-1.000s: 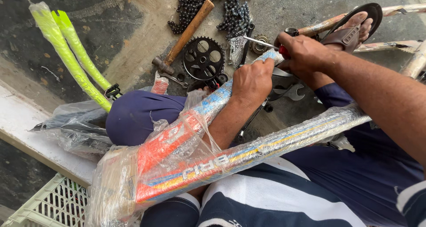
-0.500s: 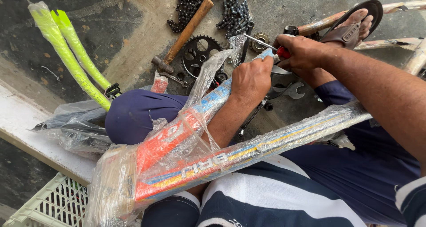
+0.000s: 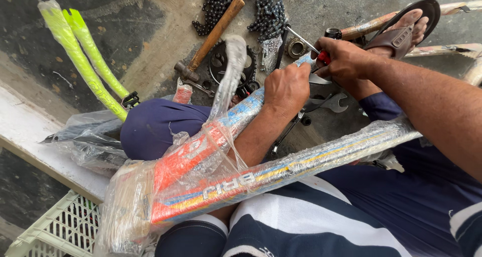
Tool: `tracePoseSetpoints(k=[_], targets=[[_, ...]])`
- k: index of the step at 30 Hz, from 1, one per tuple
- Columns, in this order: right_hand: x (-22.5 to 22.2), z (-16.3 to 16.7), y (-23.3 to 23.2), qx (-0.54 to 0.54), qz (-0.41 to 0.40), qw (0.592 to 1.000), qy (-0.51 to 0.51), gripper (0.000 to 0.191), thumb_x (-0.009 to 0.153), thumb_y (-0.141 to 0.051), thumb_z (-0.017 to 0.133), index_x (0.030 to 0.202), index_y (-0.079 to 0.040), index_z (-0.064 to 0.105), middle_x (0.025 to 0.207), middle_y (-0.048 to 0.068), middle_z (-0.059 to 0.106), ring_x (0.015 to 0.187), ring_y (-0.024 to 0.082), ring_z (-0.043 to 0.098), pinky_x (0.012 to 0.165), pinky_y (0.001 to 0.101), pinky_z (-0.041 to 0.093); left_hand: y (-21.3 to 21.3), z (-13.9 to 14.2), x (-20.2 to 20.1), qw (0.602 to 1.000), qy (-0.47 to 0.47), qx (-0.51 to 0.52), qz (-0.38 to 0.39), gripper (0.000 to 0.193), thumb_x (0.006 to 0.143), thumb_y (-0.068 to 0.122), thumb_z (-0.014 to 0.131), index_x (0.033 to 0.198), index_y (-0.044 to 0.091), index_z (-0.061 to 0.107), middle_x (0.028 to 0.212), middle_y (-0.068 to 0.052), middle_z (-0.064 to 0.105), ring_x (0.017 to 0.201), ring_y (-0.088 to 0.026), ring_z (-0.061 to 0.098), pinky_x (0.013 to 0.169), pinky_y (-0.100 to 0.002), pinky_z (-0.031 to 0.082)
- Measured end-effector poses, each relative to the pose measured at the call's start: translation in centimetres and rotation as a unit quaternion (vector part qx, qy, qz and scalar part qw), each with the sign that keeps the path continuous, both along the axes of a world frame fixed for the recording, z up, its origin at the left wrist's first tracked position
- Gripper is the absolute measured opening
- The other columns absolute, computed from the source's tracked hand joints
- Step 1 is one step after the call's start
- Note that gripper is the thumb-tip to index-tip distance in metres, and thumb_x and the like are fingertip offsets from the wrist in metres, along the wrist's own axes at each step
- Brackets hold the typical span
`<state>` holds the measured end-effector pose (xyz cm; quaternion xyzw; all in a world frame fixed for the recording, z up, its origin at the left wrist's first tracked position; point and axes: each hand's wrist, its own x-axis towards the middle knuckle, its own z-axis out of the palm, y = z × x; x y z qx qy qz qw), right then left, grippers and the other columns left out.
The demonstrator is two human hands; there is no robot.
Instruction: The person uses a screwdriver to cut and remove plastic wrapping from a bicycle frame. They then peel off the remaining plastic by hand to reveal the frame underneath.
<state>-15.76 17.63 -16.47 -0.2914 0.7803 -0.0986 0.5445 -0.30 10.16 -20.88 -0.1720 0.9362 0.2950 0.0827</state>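
Observation:
A bicycle frame (image 3: 211, 181) in orange, blue and white, wrapped in clear plastic, lies across my lap. My left hand (image 3: 287, 86) grips its upper tube near the far end. My right hand (image 3: 346, 61) holds a red-handled tool (image 3: 315, 52) with a thin metal shaft against that end of the tube. A loose strip of plastic wrap (image 3: 228, 73) stands up from the tube beside my left forearm.
On the concrete floor lie a wooden-handled hammer (image 3: 211, 38), a black chainring (image 3: 223, 66), bicycle chains (image 3: 266, 11), spanners (image 3: 326, 104) and a neon-yellow fork (image 3: 80, 56). A sandalled foot (image 3: 401, 28) rests at the upper right. A pale plastic crate (image 3: 55, 229) sits at the lower left.
The loose strip of plastic wrap has risen higher off the tube. Both hands stay at the tube's far end, with the tool shifted slightly.

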Motion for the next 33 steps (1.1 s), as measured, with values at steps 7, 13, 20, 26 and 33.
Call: tracePoseSetpoints(k=[7,13,20,26,33], targets=[[-0.1,0.4,-0.3,0.02,0.052,0.997,0.059,0.064,0.074,-0.032,0.089,0.124,-0.005,0.059,0.106,0.017,0.073,0.104,0.033,0.07,0.091,0.0459,0.054,0.0,0.0,0.1,1.0,0.019,-0.021,0.005,0.014,0.093,0.012,0.058,0.088,0.007,0.069,0.073,-0.014,0.071,0.067,-0.031,0.076,0.051,-0.043,0.059],[-1.5,1.6,2.4,-0.024,0.151,0.976,0.152,0.037,0.09,-0.021,0.067,0.121,-0.002,0.059,0.106,0.02,0.072,0.097,0.035,0.07,0.085,0.0478,0.056,-0.2,0.2,-0.2,0.999,0.025,-0.032,-0.001,0.016,0.094,0.013,0.058,0.089,0.007,0.071,0.071,-0.014,0.072,0.064,-0.03,0.076,0.05,-0.043,0.06],[-2.3,6.7,10.2,0.113,0.295,0.918,0.24,0.042,0.106,-0.037,0.05,0.143,-0.018,0.058,0.099,0.007,0.073,0.073,0.02,0.071,0.06,0.0325,0.059,-0.2,0.5,-0.6,0.999,0.017,-0.035,-0.007,0.018,0.097,0.013,0.057,0.088,0.007,0.072,0.068,-0.013,0.071,0.061,-0.025,0.074,0.045,-0.038,0.058],[-1.3,7.3,11.2,0.003,0.318,0.91,0.267,0.041,0.097,-0.04,0.054,0.136,-0.03,0.063,0.103,0.002,0.07,0.077,0.02,0.073,0.064,0.035,0.063,-0.3,0.8,-0.9,1.0,-0.018,-0.016,-0.012,0.018,0.098,0.014,0.056,0.09,0.006,0.071,0.065,-0.011,0.069,0.054,-0.02,0.07,0.041,-0.034,0.056],[0.1,7.3,9.7,0.017,0.323,0.905,0.277,0.043,0.099,-0.04,0.055,0.14,-0.032,0.06,0.109,0.005,0.066,0.079,0.021,0.073,0.062,0.0347,0.063,-0.4,1.0,-0.8,1.0,-0.009,-0.024,-0.015,0.016,0.096,0.013,0.057,0.092,0.006,0.071,0.067,-0.012,0.07,0.06,-0.023,0.074,0.045,-0.038,0.058]])
